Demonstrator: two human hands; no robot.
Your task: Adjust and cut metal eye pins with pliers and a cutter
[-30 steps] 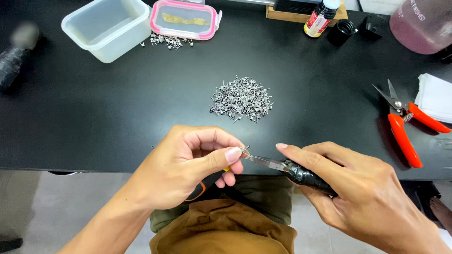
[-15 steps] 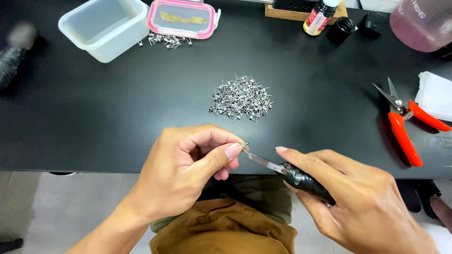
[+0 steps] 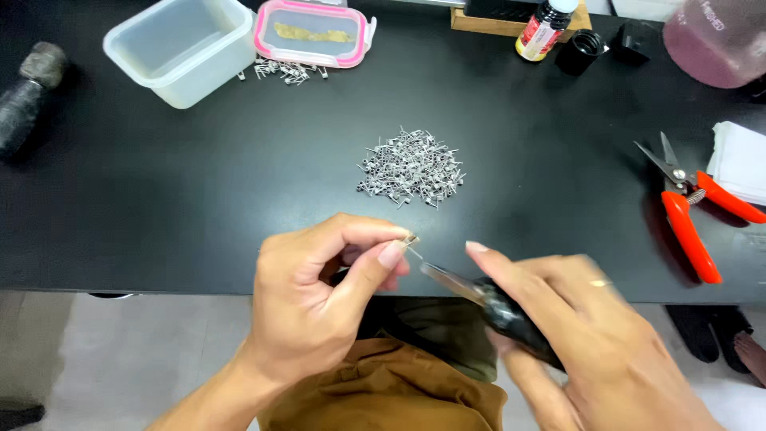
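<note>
Pinching wire coil (image 3: 411,239), red-labelled bottle (image 3: 543,29) behind

A single view is being taken from a head-worn camera, which is being aimed steeply down and forward over the black worktop (image 3: 199,199). The hands are being seen close at the lower edge, while the worktop's far side is being framed along the top.
</note>
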